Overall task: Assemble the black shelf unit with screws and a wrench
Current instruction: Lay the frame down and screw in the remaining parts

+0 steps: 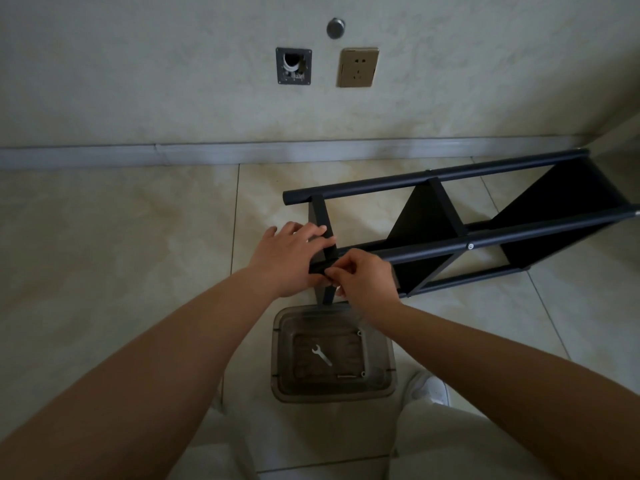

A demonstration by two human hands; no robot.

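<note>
- Nearest to us are our two forearms; between them on the floor tiles stands the clear plastic tray (pixel 281 344), and the wrench (pixel 322 355) lies inside it, untouched, with what looks like one or two small screws by its near right edge.
- Beyond the tray, the black shelf unit (pixel 450 216) lies on its side near the wall.
- Our left hand (pixel 287 259) rests on the end shelf panel (pixel 325 233), with fingers straight across it and the thumb under the tube end, so it steadies the joint.
- Our right hand (pixel 363 277) pinches something small at the end of the near tube (pixel 519 233); we think it is a screw, but it is too small to tell.
- To do this well, we should keep the panel pressed square and start the thread by fingers.
- We take the wrench only when the screw sits straight, to avoid cross-threading.
</note>
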